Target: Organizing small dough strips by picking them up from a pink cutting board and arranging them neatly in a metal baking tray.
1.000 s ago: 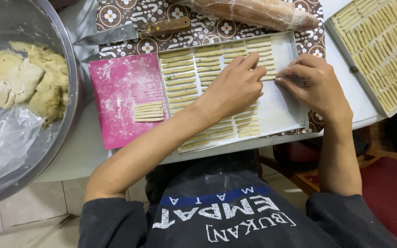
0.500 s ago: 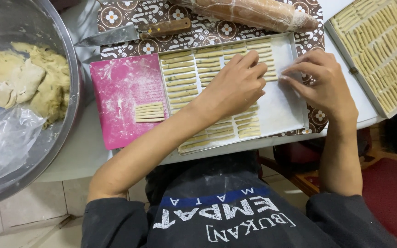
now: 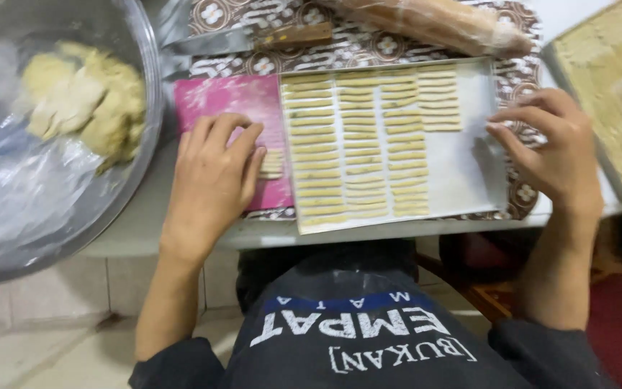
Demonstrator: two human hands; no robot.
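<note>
A flat metal baking tray point(image 3: 469, 180) lies in front of me with several rows of pale dough sticks point(image 3: 358, 148). Left of it is a pink cutting board point(image 3: 228, 97) dusted with flour. My left hand point(image 3: 214, 176) rests palm down on the board, fingers touching a small stack of cut dough sticks point(image 3: 272, 163). My right hand point(image 3: 552, 148) hovers at the tray's right edge, fingers slightly curled, fingertips near the rim, holding nothing that I can see.
A big metal bowl point(image 3: 149, 94) lined with plastic holds lumps of yellow dough point(image 3: 84, 101) at the left. A knife point(image 3: 253, 39) with a wooden handle and a wrapped rolling pin point(image 3: 440, 25) lie beyond the tray. A second filled tray point(image 3: 613, 94) sits at the right.
My left hand has left the tray and moved left onto the pink board by the cut sticks. My right hand has drawn back to the tray's right edge.
</note>
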